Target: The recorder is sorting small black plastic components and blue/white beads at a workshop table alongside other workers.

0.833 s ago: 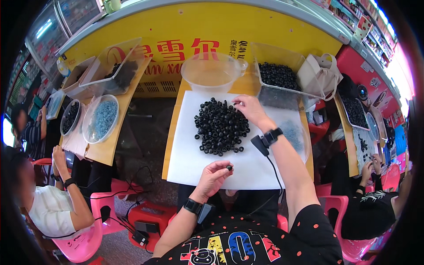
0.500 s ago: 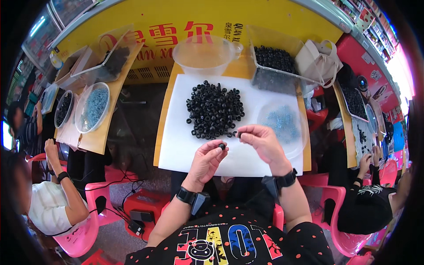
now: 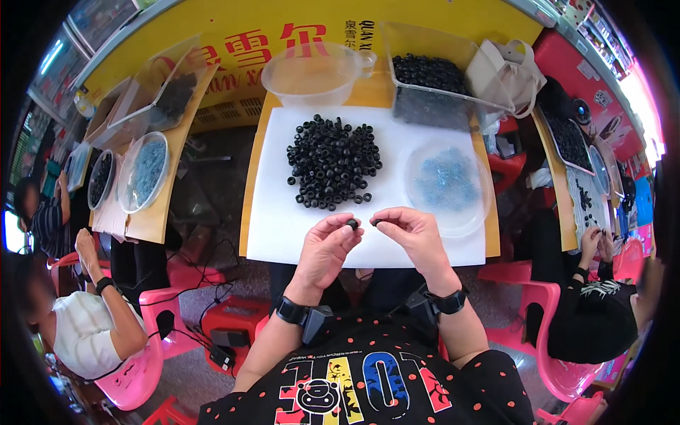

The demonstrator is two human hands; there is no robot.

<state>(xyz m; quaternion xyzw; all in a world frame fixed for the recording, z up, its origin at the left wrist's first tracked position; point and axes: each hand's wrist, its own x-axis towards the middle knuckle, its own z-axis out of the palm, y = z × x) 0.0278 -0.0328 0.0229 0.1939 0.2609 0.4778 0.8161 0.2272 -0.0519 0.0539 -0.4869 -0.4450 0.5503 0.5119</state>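
Observation:
My left hand (image 3: 322, 255) pinches a round black bead (image 3: 352, 224) between thumb and fingertips. Facing it closely, my right hand (image 3: 421, 244) grips a small dark piece (image 3: 376, 222) that looks like another black bead, partly hidden by the fingers. Both hands are above the near edge of a white mat (image 3: 283, 237). Beyond them lies a heap of black beads (image 3: 333, 164), many with a hole through them. To the right, a clear round tray (image 3: 464, 228) holds small light-blue translucent pieces (image 3: 448, 178).
At the back of the table (image 3: 249, 219) stand a clear plastic basin (image 3: 304, 88) and a clear bin (image 3: 432, 110) of black beads. A beige bag (image 3: 504, 78) sits beside the bin. People work at tables on both sides, on pink chairs (image 3: 159, 304). A red stool (image 3: 241, 322) stands at lower left.
My right hand has drawn back from the bead heap toward my body, bringing a small dark piece level with the left hand's bead. The view has shifted slightly.

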